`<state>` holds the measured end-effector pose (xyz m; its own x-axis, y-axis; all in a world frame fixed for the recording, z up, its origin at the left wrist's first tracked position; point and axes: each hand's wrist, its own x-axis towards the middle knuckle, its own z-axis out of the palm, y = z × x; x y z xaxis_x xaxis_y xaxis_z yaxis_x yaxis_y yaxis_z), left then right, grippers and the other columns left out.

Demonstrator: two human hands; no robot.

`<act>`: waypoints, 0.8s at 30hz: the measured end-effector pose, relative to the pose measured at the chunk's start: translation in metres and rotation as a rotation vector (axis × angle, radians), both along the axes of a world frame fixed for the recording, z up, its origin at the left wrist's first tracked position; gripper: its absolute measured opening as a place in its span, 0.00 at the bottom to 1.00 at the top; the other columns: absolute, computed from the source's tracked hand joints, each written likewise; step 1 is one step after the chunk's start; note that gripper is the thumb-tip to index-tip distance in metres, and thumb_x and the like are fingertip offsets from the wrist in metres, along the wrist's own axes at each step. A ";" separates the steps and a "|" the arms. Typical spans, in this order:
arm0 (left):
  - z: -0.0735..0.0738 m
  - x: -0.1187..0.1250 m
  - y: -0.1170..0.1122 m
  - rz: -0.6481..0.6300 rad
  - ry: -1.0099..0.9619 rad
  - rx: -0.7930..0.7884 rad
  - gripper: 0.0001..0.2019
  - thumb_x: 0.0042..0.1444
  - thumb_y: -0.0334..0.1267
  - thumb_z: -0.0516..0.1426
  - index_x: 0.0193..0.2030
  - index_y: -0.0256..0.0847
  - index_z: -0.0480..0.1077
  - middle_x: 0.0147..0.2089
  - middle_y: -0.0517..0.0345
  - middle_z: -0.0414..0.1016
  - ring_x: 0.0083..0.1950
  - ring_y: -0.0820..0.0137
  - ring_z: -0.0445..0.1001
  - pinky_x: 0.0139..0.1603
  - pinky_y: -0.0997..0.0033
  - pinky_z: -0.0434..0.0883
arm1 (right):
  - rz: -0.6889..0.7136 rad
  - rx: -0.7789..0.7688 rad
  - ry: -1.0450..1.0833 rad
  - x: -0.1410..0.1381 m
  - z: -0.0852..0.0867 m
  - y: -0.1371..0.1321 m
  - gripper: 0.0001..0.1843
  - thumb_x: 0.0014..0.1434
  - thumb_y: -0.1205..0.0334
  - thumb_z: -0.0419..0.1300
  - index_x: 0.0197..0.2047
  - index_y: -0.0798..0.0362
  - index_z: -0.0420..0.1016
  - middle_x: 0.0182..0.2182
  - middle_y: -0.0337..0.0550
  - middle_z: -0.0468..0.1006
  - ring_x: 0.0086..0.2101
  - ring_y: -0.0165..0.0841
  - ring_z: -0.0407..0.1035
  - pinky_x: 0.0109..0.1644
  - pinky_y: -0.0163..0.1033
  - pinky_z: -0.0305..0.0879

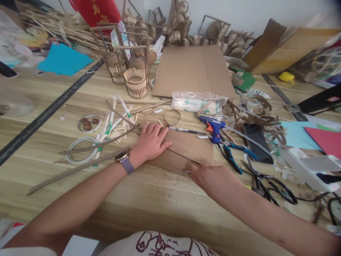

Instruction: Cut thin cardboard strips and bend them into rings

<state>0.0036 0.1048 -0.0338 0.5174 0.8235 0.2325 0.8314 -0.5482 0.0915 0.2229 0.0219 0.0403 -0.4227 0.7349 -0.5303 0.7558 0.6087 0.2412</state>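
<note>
My left hand (152,140) lies with spread fingers on a piece of brown cardboard (190,144), pressing it against the wooden table. A dark line splits this cardboard from a narrower cardboard strip (173,161) on the near side. At the right end of that line is my right hand (206,175), its fingers closed. A small pale tip shows by its fingertips, but what it holds is hidden. Thin cardboard strips (80,167) fan out left of my left hand. A pen (186,131) lies just beyond the cardboard.
A blue glue gun (215,129), pliers (231,158), scissors (262,177) and a phone (257,142) lie to the right. Small slatted baskets (135,83), a large cardboard sheet (191,71) and packaged sticks (198,103) stand or lie behind. Tape rolls (69,151) are left.
</note>
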 end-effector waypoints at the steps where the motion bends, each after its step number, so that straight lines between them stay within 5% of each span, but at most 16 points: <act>1: 0.000 0.000 0.000 -0.001 0.001 0.003 0.28 0.69 0.53 0.50 0.65 0.32 0.66 0.61 0.38 0.69 0.63 0.49 0.64 0.70 0.38 0.51 | -0.002 0.004 0.004 0.002 -0.001 -0.001 0.15 0.61 0.79 0.54 0.46 0.54 0.73 0.28 0.47 0.82 0.28 0.40 0.80 0.21 0.32 0.54; 14: -0.002 -0.001 0.001 -0.006 -0.009 0.012 0.27 0.69 0.52 0.50 0.65 0.34 0.66 0.61 0.39 0.68 0.62 0.49 0.65 0.70 0.38 0.52 | -0.014 0.057 0.009 0.025 -0.004 -0.008 0.12 0.63 0.74 0.54 0.47 0.53 0.73 0.27 0.47 0.80 0.23 0.36 0.76 0.18 0.37 0.35; 24: -0.003 -0.002 0.001 -0.003 -0.012 0.010 0.27 0.69 0.52 0.50 0.65 0.34 0.66 0.61 0.39 0.68 0.62 0.50 0.64 0.70 0.39 0.51 | 0.030 0.155 0.137 0.055 -0.017 -0.017 0.08 0.68 0.68 0.50 0.44 0.53 0.70 0.23 0.43 0.76 0.17 0.28 0.67 0.21 0.35 0.39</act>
